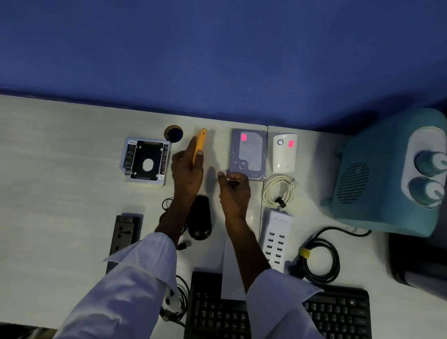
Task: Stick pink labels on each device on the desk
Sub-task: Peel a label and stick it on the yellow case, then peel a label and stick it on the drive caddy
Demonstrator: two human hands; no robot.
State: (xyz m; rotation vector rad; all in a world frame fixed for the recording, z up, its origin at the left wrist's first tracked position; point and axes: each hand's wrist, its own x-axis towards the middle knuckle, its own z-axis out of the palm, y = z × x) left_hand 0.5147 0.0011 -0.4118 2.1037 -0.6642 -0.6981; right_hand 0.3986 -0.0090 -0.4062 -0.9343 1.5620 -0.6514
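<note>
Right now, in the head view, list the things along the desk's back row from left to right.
Drive caddy → round dark object → yellow device, gripped by the left hand → hard drive → white device → teal appliance.

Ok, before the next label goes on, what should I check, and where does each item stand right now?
1. Hard drive carries a pink label: ok.
2. White device beside it is labelled: ok.
3. Left hand grips the yellow device: ok.
4. Yellow device is unlabelled so far: cannot tell, it is tilted on edge.
5. Right hand has a label ready: cannot tell, its fingers are curled and no pink shows.
6. Mouse is labelled: not ok, no pink visible.
</note>
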